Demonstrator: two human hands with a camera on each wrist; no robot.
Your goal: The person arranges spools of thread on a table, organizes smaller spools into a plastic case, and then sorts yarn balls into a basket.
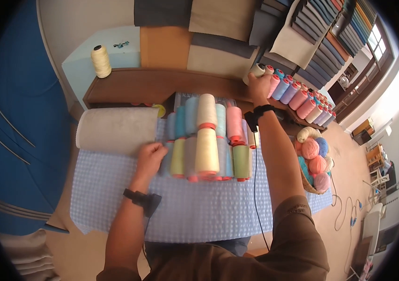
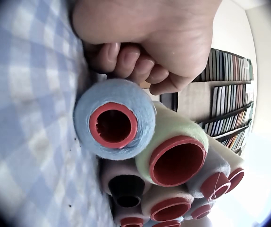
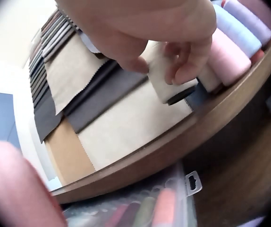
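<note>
My right hand grips a cream thread cone with a black bottom rim, at the back shelf's right part. Thumb and fingers curl round its sides in the right wrist view. Beside the left end of a stack of thread cones, my left hand is curled, its fingertips right at a light blue cone. This cone lies on its side, red core facing the left wrist camera. In the stack, a pale yellow cone is at the front and a cream one above it.
Pink, blue and purple cones crowd the wooden shelf at right. A yarn basket stands at the table's right. Grey cloth lies on the checked tablecloth. A cream cone stands back left. Cables hang from both wrists.
</note>
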